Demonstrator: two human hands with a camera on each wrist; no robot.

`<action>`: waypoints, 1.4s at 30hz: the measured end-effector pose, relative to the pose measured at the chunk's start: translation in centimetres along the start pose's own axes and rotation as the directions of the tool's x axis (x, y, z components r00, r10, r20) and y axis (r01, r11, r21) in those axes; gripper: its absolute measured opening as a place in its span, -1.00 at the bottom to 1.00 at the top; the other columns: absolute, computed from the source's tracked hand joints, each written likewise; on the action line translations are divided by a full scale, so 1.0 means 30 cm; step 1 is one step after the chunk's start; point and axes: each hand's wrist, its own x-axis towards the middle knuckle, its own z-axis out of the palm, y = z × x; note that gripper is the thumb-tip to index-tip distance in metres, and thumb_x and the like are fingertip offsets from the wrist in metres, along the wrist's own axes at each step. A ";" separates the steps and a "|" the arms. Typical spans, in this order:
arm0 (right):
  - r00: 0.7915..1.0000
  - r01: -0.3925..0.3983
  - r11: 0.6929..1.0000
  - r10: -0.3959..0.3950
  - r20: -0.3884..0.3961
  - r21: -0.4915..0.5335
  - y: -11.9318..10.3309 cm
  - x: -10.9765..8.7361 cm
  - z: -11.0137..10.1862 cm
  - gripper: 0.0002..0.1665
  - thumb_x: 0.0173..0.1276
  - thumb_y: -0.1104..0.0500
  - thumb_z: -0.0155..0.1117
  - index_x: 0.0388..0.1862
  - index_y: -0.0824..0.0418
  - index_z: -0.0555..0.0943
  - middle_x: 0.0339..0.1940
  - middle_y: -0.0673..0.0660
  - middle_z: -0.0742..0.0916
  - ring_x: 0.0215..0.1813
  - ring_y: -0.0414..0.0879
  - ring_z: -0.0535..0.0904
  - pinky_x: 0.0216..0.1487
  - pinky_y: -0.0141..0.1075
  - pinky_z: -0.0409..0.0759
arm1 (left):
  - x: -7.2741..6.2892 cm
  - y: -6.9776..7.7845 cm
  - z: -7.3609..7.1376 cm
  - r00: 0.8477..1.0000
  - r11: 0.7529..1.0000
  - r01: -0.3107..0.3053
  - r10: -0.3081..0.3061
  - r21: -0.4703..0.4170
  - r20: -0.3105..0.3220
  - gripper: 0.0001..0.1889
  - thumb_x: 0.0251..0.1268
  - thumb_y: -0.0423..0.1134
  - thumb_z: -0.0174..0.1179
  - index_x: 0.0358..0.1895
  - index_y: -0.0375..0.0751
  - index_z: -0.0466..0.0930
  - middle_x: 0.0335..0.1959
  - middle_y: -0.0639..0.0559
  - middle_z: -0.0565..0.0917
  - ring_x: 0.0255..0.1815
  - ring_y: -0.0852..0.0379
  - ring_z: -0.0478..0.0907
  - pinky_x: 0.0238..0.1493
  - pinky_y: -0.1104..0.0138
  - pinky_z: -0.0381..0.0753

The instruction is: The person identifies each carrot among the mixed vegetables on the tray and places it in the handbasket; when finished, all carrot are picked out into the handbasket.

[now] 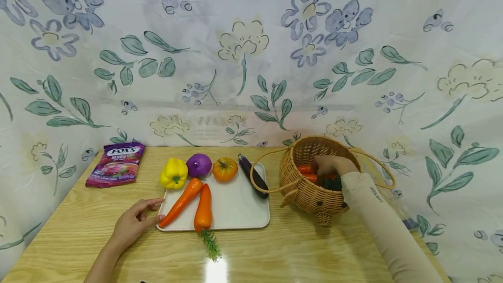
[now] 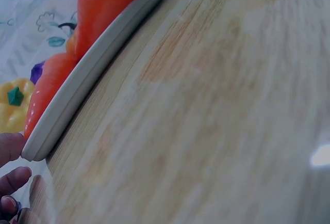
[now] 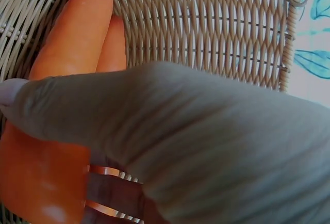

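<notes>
My right hand (image 1: 334,165) reaches down into a wicker basket (image 1: 304,193) on the right. In the right wrist view its thumb lies across a big orange carrot (image 3: 44,177), with the fingers round the far side; a second carrot (image 3: 114,43) lies behind. A dark green thing (image 1: 334,184) sits beside the hand in the basket. My left hand (image 1: 131,224) is at the left edge of a white tray (image 1: 235,215), thumb and forefinger at the rim, other fingers loosely bent. On the tray lie a long carrot (image 1: 182,202) and a leafy-topped carrot (image 1: 203,213).
Along the tray's back are a yellow bell pepper (image 1: 174,174), a purple onion (image 1: 199,166) and a small orange pumpkin (image 1: 225,169). An eggplant (image 1: 251,176) lies at its right, overlapped by a basket handle (image 1: 261,190). A purple candy bag (image 1: 118,163) lies back left.
</notes>
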 end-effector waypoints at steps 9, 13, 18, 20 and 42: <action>1.000 0.007 0.999 -0.007 -0.018 -0.035 -0.011 -0.015 0.002 -0.65 0.21 0.46 0.33 0.01 0.35 0.67 -0.05 0.21 0.72 -0.18 -0.07 0.63 -0.14 -0.19 0.65 | -0.003 -0.002 -0.005 1.000 1.000 0.002 -0.002 -0.007 0.007 -0.56 0.17 -0.06 0.43 0.12 -0.08 0.67 -0.24 0.09 0.56 -0.49 0.26 0.27 -0.48 0.33 0.19; 0.999 0.031 0.999 -0.031 -0.019 0.027 -0.002 -0.016 -0.005 -0.69 0.23 0.46 0.26 -0.05 0.32 0.70 -0.17 0.18 0.74 -0.38 -0.13 0.52 -0.30 -0.24 0.57 | -0.001 0.000 -0.005 1.000 1.000 -0.001 0.001 -0.002 0.008 -0.55 0.16 -0.06 0.43 0.12 -0.07 0.66 -0.22 0.08 0.57 -0.50 0.26 0.27 -0.48 0.34 0.19; 0.978 0.185 0.981 -0.178 -0.104 0.057 -0.002 -0.013 -0.031 -0.76 0.29 0.33 0.23 -0.10 0.31 0.73 -0.19 0.16 0.76 -0.26 -0.12 0.61 -0.17 -0.15 0.62 | -0.001 0.002 -0.002 1.000 1.000 0.000 0.000 -0.014 0.023 -0.54 0.18 -0.03 0.41 0.14 -0.07 0.65 -0.19 0.05 0.58 -0.49 0.26 0.28 -0.47 0.35 0.19; 0.963 0.238 0.970 -0.229 -0.142 0.048 -0.007 -0.017 -0.044 -0.72 0.31 0.26 0.29 -0.04 0.33 0.71 -0.07 0.18 0.75 -0.08 -0.02 0.66 -0.01 -0.06 0.62 | -0.001 0.002 0.001 1.000 1.000 0.007 -0.006 -0.025 0.027 -0.53 0.17 -0.02 0.42 0.14 -0.07 0.66 -0.19 0.04 0.58 -0.49 0.26 0.28 -0.47 0.35 0.19; 0.838 0.412 0.911 -0.385 -0.386 -0.013 -0.391 -0.271 0.001 -0.50 0.29 0.13 0.43 0.17 0.29 0.62 0.07 0.22 0.73 0.13 0.15 0.65 0.13 0.01 0.58 | 0.000 -0.001 -0.014 0.998 1.000 0.023 -0.022 -0.021 0.053 -0.51 0.19 0.02 0.40 0.18 -0.03 0.64 -0.14 0.02 0.58 -0.46 0.26 0.28 -0.44 0.36 0.19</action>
